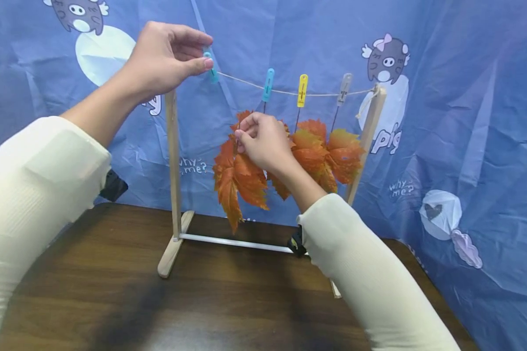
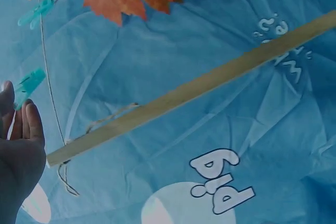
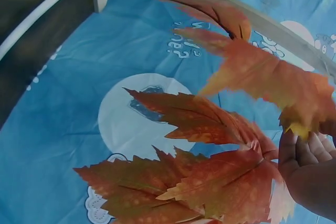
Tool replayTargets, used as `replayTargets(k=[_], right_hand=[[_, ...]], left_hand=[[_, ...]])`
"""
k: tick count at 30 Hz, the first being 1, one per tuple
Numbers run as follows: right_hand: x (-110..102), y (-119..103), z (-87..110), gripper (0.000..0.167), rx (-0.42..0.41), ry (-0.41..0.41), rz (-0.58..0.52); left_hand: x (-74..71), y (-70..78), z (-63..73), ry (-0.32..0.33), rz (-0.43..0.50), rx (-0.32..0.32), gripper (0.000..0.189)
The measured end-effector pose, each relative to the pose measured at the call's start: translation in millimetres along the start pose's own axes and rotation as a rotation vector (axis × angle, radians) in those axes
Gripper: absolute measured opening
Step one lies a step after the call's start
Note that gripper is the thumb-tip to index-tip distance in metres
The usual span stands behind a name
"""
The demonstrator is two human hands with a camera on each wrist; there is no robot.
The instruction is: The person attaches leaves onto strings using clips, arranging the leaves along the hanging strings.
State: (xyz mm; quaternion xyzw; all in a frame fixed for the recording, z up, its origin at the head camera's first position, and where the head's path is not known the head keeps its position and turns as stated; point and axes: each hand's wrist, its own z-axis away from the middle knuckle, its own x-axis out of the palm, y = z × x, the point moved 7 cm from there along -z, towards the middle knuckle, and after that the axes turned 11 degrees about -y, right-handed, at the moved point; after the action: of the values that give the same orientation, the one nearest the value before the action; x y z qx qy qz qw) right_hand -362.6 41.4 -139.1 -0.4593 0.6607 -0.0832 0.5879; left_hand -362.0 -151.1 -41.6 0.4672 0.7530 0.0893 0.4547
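My left hand pinches a teal clothespin between thumb and fingers, at the left part of the string. Whether the clothespin touches the string, I cannot tell. Lower and to the right, my right hand pinches the stem of an orange artificial maple leaf, which hangs down below the fingers. Behind that hand a blue clothespin on the string grips another leaf's stem; this leaf is partly hidden. Further right, a yellow clothespin and a grey clothespin hold orange-yellow leaves.
The string runs between two wooden posts on feet, joined low down by a white rod. The stand is on a brown wooden table. Blue printed cloth hangs behind and at the right.
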Motion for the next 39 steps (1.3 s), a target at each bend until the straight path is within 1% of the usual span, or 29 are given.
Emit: replayTargets(k=[2, 6, 8, 11, 13, 19, 22, 26, 32, 39], right_hand=[[0, 0, -3.9, 0.011, 0.016, 0.003, -0.01], [-3, 0, -10.8, 0.011, 0.026, 0.015, -0.047], [-4, 0, -13.5, 0.011, 0.028, 0.02, -0.066], [-5, 1, -16.8, 0.011, 0.04, 0.023, -0.093], [-5, 0, -19.1, 0.01, 0.039, 0.028, -0.1], [-2, -4, -24.1, 0.01, 0.021, 0.029, -0.093], [0, -4, -25.0, 0.01, 0.036, 0.025, -0.085], [2, -3, -26.0, 0.01, 0.05, 0.03, -0.087], [4, -2, -26.8, 0.008, 0.067, 0.02, -0.086], [1, -5, -27.2, 0.01, 0.025, 0.066, -0.024]], left_hand=[[0.1, 3.7, -7.5, -0.004, -0.009, -0.012, 0.042], [1.1, 11.6, -19.9, -0.025, -0.094, -0.021, 0.04], [3.6, 15.0, -24.1, -0.039, -0.127, -0.023, 0.04], [9.5, 19.4, -28.4, -0.056, -0.176, -0.016, 0.039], [13.6, 20.7, -30.1, -0.062, -0.201, -0.025, 0.038], [22.5, 18.7, -36.5, -0.058, -0.249, -0.065, 0.035], [28.1, 17.8, -38.1, -0.075, -0.275, -0.06, 0.034], [34.0, 15.6, -39.4, -0.113, -0.293, -0.054, 0.033], [38.5, 11.6, -40.4, -0.139, -0.287, -0.061, 0.031], [44.9, 10.8, -40.8, -0.172, -0.264, -0.064, 0.03]])
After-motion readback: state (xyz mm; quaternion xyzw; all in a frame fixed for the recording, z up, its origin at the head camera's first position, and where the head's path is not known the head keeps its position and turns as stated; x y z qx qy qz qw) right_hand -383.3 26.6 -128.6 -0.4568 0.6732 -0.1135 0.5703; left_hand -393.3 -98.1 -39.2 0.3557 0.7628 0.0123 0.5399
